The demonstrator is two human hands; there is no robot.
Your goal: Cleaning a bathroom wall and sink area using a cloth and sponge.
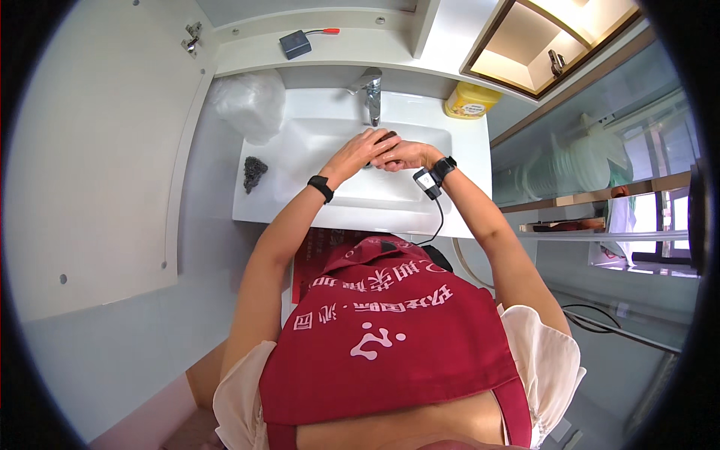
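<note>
Both hands meet over the white washbasin point(371, 194), just in front of the chrome faucet point(373, 98). Between them is a small dark brown object point(387, 136), mostly covered by fingers, so its kind cannot be told. My left hand point(358, 151) lies over it from the left with its fingers stretched across. From the right, my right hand point(406, 155) cups it with curled fingers. The skin looks wet. A black band point(322, 188) circles my left wrist. On my right wrist a black strap point(444, 167) carries a small cabled device point(427, 183).
A dark metal scouring pad point(255, 173) lies on the basin's left ledge, before a clear plastic bag point(253, 104). A yellow bottle point(472, 101) stands at the back right. Above, a shelf holds a black box point(295, 44) with a red-tipped lead. An open cabinet door point(107, 157) juts out left.
</note>
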